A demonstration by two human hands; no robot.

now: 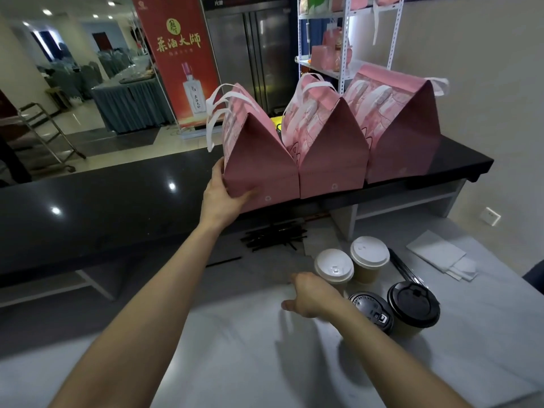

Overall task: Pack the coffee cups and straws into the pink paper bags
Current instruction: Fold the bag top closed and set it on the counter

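My left hand [221, 192] grips the nearest of 3 bags [260, 169]. My right hand [312, 295] curls around a white-lidded cup [333, 270]; straws [273, 237] lie between.

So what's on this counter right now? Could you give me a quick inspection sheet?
Surface: pale counter below a raised black ledge.
Job's things: three pink bags on the ledge; four lidded cups; black straws.
Clutter: white napkins.
Hands: left hand holds the leftmost bag's lower corner; right hand reaches by the cups, grip unclear.
Cables: nothing seen.
Surroundings: red banner, metal fridge, shelf rack.
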